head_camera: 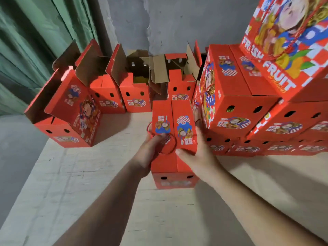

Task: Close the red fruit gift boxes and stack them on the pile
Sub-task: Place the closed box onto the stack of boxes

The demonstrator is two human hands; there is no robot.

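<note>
- Two hands work on one closed box (pixel 174 125) standing on the cardboard-covered floor (pixel 106 183), just left of the pile (pixel 248 110).
- Left hand (pixel 150 151) curls around a red cord (pixel 170 144) at the box's near top edge, fingers bent over it.
- Right hand (pixel 198 153) grips the box's near right edge, thumb pressed on the top flap.
- Four open boxes (pixel 134 89) line the far wall (pixel 168 23), flaps up; one more open box (pixel 71 118) stands tilted at the left.
- Bare floor lies open between that left box and the held one, and all along the near side.
</note>
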